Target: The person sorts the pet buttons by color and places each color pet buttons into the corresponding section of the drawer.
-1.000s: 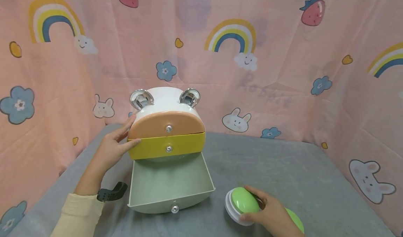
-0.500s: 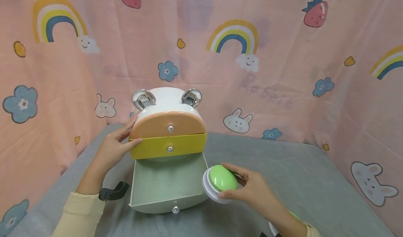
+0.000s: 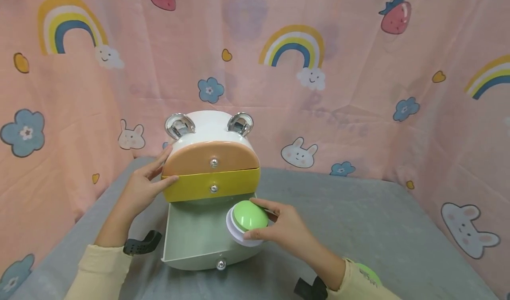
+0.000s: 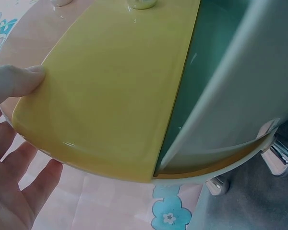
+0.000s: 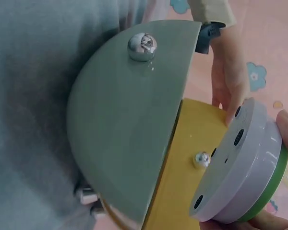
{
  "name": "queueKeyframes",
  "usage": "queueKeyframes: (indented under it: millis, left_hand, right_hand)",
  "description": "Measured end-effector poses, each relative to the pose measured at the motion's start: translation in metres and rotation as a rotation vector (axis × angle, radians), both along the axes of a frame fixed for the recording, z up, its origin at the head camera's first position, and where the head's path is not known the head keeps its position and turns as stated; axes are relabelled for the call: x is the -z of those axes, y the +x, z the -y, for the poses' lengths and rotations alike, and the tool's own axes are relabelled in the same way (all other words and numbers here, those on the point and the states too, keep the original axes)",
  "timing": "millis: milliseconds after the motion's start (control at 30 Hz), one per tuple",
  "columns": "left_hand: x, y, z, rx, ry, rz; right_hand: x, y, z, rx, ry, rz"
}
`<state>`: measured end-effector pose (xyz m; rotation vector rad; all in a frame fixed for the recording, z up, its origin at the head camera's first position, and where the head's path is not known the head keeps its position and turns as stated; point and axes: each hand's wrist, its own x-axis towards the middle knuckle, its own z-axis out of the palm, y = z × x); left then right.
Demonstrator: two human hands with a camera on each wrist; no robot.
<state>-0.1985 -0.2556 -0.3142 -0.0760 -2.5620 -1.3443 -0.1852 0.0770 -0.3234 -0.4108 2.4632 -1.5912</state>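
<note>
A small drawer cabinet with a white top and silver ears stands on the table. Its bottom green drawer is pulled out, while the yellow drawer and the orange drawer are closed. My left hand rests on the cabinet's left side, thumb on the yellow front and fingers spread along the side. My right hand grips a round push button with a green dome and white base, tilted over the right part of the green drawer. Dark holes show in its underside in the right wrist view.
Another green round thing lies on the grey table cloth, mostly hidden behind my right sleeve. A pink patterned curtain hangs behind and at both sides. Silver feet support the cabinet.
My right hand has lifted the push button from the table and carried it left over the open drawer. My left hand stays in place on the cabinet.
</note>
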Motion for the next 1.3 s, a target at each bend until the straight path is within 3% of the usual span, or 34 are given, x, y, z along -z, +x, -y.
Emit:
queueKeyframes:
  millis: [400,633,1000,1300]
  left_hand:
    - [0.001,-0.002,0.002,0.005,0.002,-0.002]
    - [0.003,-0.004,0.002,0.01,0.002,-0.014]
    - [0.003,-0.003,0.002,0.002,-0.007,-0.007]
    - [0.003,-0.003,0.003,0.004,0.0,-0.011]
  right_hand:
    - [0.006,-0.013,0.036,-0.08,0.034,-0.037]
    - [0.015,-0.02,0.047,-0.108,0.103,-0.049]
    - [0.025,-0.028,0.057,-0.241,0.261,-0.09]
    - [0.034,-0.033,0.063,-0.302,0.319,-0.132]
